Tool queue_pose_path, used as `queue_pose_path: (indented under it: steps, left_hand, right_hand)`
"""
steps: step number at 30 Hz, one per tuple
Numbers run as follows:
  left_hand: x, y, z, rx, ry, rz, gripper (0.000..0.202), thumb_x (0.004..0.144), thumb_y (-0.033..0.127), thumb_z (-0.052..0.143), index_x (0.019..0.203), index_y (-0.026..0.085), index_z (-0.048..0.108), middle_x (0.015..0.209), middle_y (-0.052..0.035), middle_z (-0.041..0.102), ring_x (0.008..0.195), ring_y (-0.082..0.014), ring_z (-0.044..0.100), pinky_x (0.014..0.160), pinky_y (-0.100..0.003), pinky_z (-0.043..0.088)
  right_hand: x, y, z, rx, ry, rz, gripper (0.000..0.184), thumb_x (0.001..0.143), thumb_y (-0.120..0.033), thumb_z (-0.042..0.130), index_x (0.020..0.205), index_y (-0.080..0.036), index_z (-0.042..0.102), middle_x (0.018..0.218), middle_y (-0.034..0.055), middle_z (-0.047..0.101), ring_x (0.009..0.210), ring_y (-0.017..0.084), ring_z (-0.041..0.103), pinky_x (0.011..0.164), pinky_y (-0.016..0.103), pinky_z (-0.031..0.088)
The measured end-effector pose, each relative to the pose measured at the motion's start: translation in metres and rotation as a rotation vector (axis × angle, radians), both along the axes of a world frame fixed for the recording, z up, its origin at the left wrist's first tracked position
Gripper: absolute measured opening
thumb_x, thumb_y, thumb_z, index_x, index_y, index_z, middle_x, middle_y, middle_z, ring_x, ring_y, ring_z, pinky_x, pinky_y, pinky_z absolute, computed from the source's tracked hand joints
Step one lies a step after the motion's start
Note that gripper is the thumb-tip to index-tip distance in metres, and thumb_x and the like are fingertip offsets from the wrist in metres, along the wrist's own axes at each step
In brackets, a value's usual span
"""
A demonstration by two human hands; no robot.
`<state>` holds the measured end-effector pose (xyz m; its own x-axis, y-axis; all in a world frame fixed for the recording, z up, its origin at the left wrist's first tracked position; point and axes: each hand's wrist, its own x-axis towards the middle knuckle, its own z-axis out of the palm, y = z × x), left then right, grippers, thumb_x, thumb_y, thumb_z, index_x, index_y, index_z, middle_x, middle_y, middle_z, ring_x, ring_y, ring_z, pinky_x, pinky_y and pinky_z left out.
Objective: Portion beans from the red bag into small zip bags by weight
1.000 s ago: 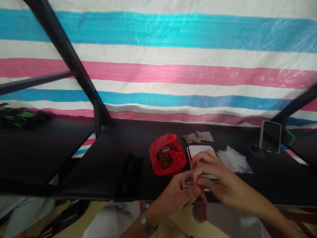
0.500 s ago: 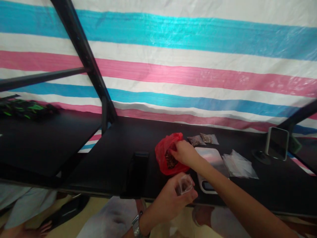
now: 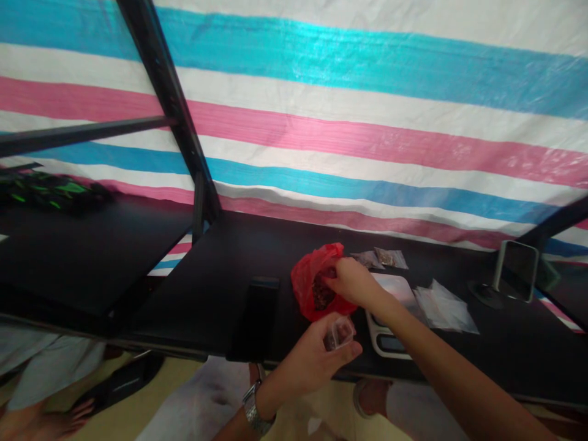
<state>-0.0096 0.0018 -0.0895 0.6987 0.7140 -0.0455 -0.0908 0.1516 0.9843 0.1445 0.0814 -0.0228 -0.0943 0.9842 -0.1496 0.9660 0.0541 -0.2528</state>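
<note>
My left hand (image 3: 315, 355), with a metal-banded watch on its wrist, is closed around a small clear plastic bag (image 3: 340, 334) whose mouth is held open. Just beyond it lies an open red plastic bag (image 3: 304, 278) with small dark brown pieces (image 3: 322, 296) inside. My right hand (image 3: 357, 280) reaches into this red bag from the right, its fingers drawn together at the pieces; the bag and hand partly hide what they grip. Under my right forearm sits a white kitchen scale (image 3: 389, 345), partly covered.
Filled zip bags (image 3: 391, 258) lie behind the scale, and flat clear bags (image 3: 446, 308) to its right. A phone on a stand (image 3: 518, 269) is at the far right. A black flat object (image 3: 255, 318) lies left of the red bag. Another person's legs (image 3: 55, 373) show lower left.
My right hand stays in the red bag, its fingers slightly deeper among the pieces. My left hand with the clear bag has shifted slightly up and left. The view has tilted a little.
</note>
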Motion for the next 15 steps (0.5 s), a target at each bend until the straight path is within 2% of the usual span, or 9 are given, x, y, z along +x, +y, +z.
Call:
queue_pose_path:
  steps: [4,7,11,15]
  left_hand:
    - [0.002,0.007,-0.003,0.024,-0.023,0.036,0.043,0.09,0.058,0.076,0.098,0.019,0.06,0.083,0.0043,0.05,0.075,-0.0126,0.042,0.07,-0.027,0.035]
    - [0.006,0.011,-0.006,0.024,-0.041,0.063,0.04,0.09,0.055,0.076,0.095,0.019,0.058,0.085,0.0039,0.051,0.076,-0.0128,0.044,0.071,-0.027,0.035]
    - [0.008,0.013,-0.003,0.067,0.014,0.076,0.031,0.09,0.045,0.077,0.094,0.019,0.06,0.083,0.0048,0.053,0.074,-0.0124,0.045,0.07,-0.027,0.036]
    - [0.008,0.013,0.003,0.13,0.067,0.06,0.026,0.088,0.036,0.081,0.094,0.018,0.063,0.083,0.0047,0.056,0.074,-0.0122,0.046,0.07,-0.027,0.037]
  right_hand:
    - [0.01,-0.01,0.0,-0.029,0.116,0.072,0.024,0.091,-0.016,0.073,0.111,-0.023,0.083,0.11,0.0061,0.083,0.103,0.024,0.078,0.091,0.027,0.053]
    - [0.012,-0.018,0.001,-0.052,0.2,0.091,0.023,0.089,-0.012,0.073,0.107,-0.022,0.083,0.108,0.0028,0.084,0.102,0.021,0.078,0.09,0.024,0.054]
    - [0.02,-0.019,-0.002,-0.094,0.389,0.05,0.018,0.087,-0.01,0.072,0.098,-0.02,0.083,0.103,0.0029,0.084,0.096,0.021,0.079,0.09,0.027,0.056]
    - [0.035,-0.014,-0.005,-0.143,0.635,-0.069,0.013,0.089,-0.017,0.071,0.098,-0.016,0.08,0.103,0.0069,0.084,0.093,0.022,0.079,0.087,0.031,0.059]
